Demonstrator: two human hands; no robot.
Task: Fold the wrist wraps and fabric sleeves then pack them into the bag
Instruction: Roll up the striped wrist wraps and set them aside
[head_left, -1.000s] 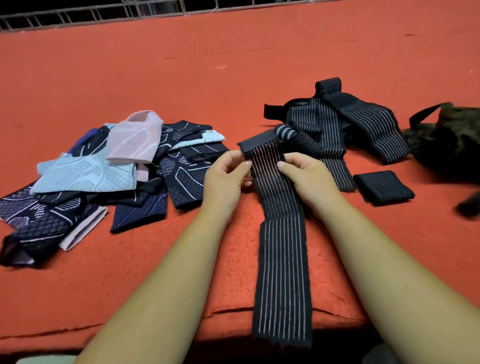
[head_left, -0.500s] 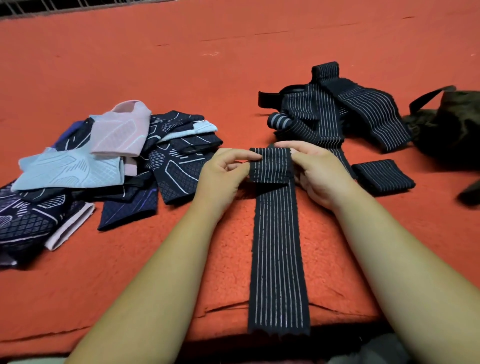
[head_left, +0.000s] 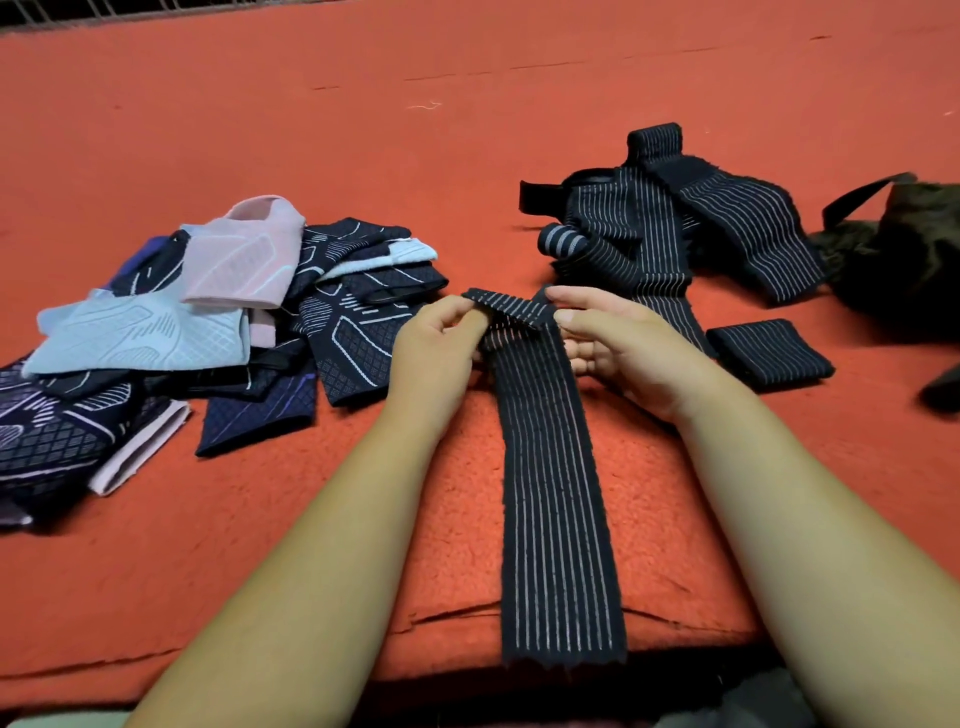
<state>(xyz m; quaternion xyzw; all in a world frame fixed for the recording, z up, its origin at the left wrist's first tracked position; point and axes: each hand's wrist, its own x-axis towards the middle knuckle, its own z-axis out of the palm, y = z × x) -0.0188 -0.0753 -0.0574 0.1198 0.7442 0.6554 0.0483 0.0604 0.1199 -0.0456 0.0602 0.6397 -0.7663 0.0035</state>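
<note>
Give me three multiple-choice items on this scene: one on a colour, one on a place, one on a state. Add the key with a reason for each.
1. What colour is the top sleeve of the sleeve pile?
A. pink
B. green
C. yellow

2. Where does the small folded wrap lie?
A. on the sleeve pile
B. on the red mat, to the right of the right hand
C. draped over a forearm

3. What state is the long striped wrap in?
A. rolled into a tight coil
B. far end folded over, the rest laid out straight
C. lying untouched

Key
1 A: the top sleeve is pale pink, above light blue and navy ones.
2 B: the folded wrap sits alone on the mat beside the right hand.
3 B: the left hand and right hand pinch the fold at the far end.
</note>
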